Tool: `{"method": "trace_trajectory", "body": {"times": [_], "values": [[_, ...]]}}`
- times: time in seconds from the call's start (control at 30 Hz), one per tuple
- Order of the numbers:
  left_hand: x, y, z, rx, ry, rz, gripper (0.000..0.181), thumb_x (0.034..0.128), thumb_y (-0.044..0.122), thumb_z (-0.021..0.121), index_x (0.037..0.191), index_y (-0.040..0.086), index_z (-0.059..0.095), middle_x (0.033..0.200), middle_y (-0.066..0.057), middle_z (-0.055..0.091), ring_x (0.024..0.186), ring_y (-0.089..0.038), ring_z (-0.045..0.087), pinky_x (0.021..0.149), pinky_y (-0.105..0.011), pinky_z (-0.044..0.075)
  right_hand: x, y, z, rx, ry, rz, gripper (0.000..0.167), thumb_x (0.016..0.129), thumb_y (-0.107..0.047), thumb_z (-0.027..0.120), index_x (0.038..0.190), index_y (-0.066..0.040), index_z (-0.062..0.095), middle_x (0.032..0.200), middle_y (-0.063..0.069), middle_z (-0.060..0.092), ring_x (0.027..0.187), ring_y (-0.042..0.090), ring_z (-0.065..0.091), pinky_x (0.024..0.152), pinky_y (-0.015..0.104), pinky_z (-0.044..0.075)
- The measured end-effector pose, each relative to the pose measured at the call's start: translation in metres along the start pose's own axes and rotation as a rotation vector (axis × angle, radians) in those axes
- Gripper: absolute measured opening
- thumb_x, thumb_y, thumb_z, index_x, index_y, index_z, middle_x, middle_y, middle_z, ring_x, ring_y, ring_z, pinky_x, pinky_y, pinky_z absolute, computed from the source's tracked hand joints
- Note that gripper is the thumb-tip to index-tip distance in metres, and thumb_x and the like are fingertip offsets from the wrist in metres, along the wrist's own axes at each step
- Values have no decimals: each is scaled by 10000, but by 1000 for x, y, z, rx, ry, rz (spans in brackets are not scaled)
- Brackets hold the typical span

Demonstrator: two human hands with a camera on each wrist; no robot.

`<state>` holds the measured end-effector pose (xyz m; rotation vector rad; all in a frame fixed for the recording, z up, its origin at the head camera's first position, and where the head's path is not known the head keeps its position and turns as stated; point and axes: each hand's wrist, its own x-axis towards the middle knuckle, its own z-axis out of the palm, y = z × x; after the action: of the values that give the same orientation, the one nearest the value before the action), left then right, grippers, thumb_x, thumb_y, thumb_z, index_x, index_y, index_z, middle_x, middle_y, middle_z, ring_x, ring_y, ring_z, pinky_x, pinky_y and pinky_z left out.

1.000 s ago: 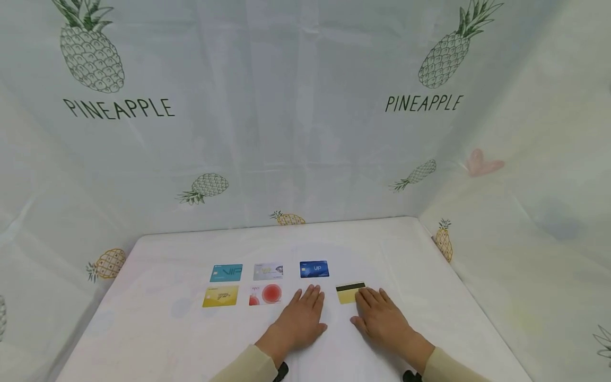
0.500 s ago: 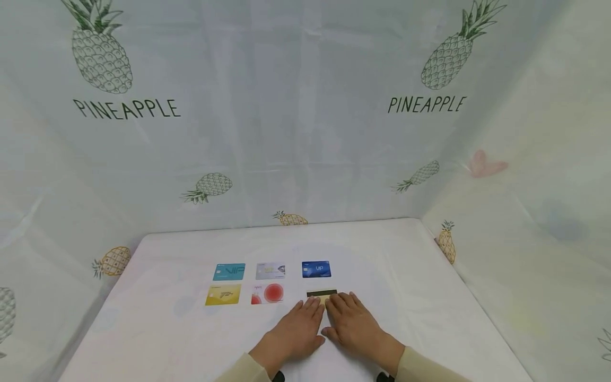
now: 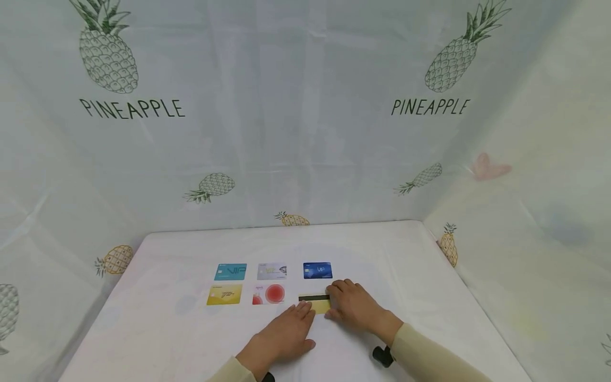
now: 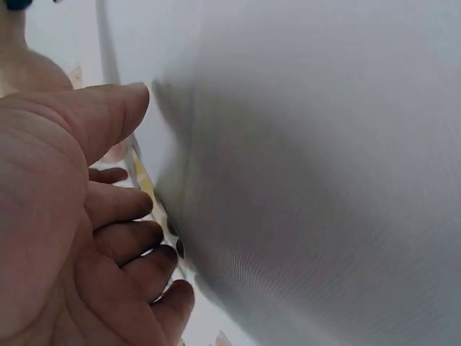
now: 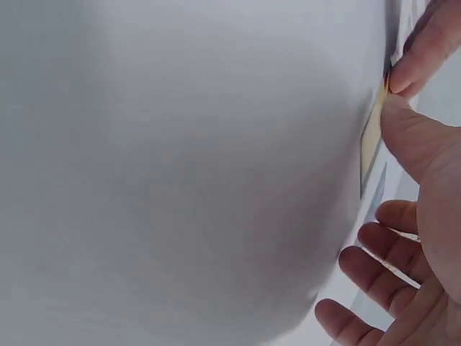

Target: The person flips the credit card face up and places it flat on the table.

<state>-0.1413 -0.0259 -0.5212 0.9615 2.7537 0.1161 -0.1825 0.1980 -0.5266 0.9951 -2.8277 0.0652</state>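
A yellow card (image 3: 319,306) with a dark stripe lies on the white cloth, stripe side up. My left hand (image 3: 286,331) rests its fingertips at the card's lower left corner, fingers mostly straight. At the card's right end is my right hand (image 3: 358,306), its thumb by the lower corner and its index finger by the upper one. In the right wrist view, the right thumb (image 5: 410,137) overlaps the card (image 5: 371,148), while the loosely bent fingers (image 5: 382,277) stand spread apart. A blue VIP card (image 3: 317,270) lies just beyond the yellow card.
To the left lie a teal card (image 3: 230,271), a silver card (image 3: 272,271), a gold card (image 3: 224,294) and a white card with a red circle (image 3: 268,294). A pineapple-print sheet (image 3: 267,132) hangs behind and beside the table.
The right hand has slid the striped card leftward, under the blue card. The left hand has shifted slightly down and left, onto its corner. The right hand's fingers have moved to its right end.
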Motion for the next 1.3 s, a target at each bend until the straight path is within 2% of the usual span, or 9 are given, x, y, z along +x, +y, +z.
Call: {"method": "trace_trajectory", "body": {"times": [0.1, 0.2, 0.27, 0.33, 0.47, 0.73, 1.0, 1.13, 1.3], "values": [[3, 0, -2, 9, 66, -20, 652, 897, 496, 644, 1400, 98, 524, 1462, -56, 464, 1364, -215, 396, 1099, -407, 324, 6, 2, 0, 17, -1, -3, 604, 835, -546, 701, 1205, -77, 616, 1157, 51, 583, 1010, 217, 544, 819, 413, 501], [10, -5, -4, 51, 194, -52, 618, 865, 497, 691, 1333, 106, 586, 1336, -65, 553, 1230, -251, 493, 1032, -432, 402, 12, 2, 0, 43, -10, 0, 578, 810, -530, 738, 1169, -90, 629, 1097, 27, 564, 958, 191, 513, 796, 385, 487], [16, -9, -3, 79, 269, -81, 617, 834, 520, 717, 1291, 118, 615, 1248, -64, 579, 1139, -261, 500, 970, -440, 427, 16, 2, 0, 51, -16, -1, 569, 799, -523, 753, 1153, -94, 638, 1075, 16, 555, 938, 178, 496, 791, 369, 478], [21, -14, -3, 100, 309, -105, 636, 811, 556, 723, 1266, 122, 628, 1191, -62, 583, 1082, -265, 480, 907, -448, 422, 19, 2, 0, 58, -24, -5, 559, 794, -517, 760, 1145, -98, 643, 1060, 6, 549, 927, 169, 481, 783, 355, 468], [28, -21, 0, 122, 316, -125, 679, 788, 612, 710, 1242, 114, 635, 1147, -69, 578, 1044, -272, 455, 834, -453, 390, 22, 1, -1, 67, -39, -22, 532, 793, -512, 763, 1121, -108, 651, 1021, -18, 535, 907, 155, 456, 764, 331, 448], [31, -24, 0, 104, 288, -139, 685, 780, 641, 697, 1216, 115, 643, 1106, -58, 574, 1018, -265, 450, 819, -445, 378, 23, 2, -1, 95, -65, -20, 505, 803, -493, 761, 1102, -102, 648, 995, -37, 522, 902, 143, 442, 781, 323, 436], [31, -23, 0, 139, 356, -132, 637, 754, 627, 732, 1116, 110, 645, 999, -43, 556, 931, -251, 447, 743, -421, 363, 21, 5, 4, 145, 2, -47, 519, 787, -453, 792, 1084, -84, 579, 995, -31, 481, 901, 131, 428, 783, 305, 426], [31, -22, -1, 128, 355, -131, 661, 742, 628, 744, 1128, 103, 631, 1016, -48, 555, 944, -255, 443, 768, -432, 369, 20, 5, 5, 141, 11, -65, 518, 804, -453, 777, 1112, -84, 581, 1019, -28, 488, 924, 129, 436, 822, 299, 429], [31, -21, -3, 122, 349, -120, 674, 725, 604, 765, 1155, 110, 608, 1060, -53, 561, 982, -262, 443, 806, -453, 363, 18, 6, 6, 89, 51, -127, 514, 817, -447, 766, 1136, -76, 610, 1048, -11, 520, 958, 146, 467, 845, 300, 441]]}}
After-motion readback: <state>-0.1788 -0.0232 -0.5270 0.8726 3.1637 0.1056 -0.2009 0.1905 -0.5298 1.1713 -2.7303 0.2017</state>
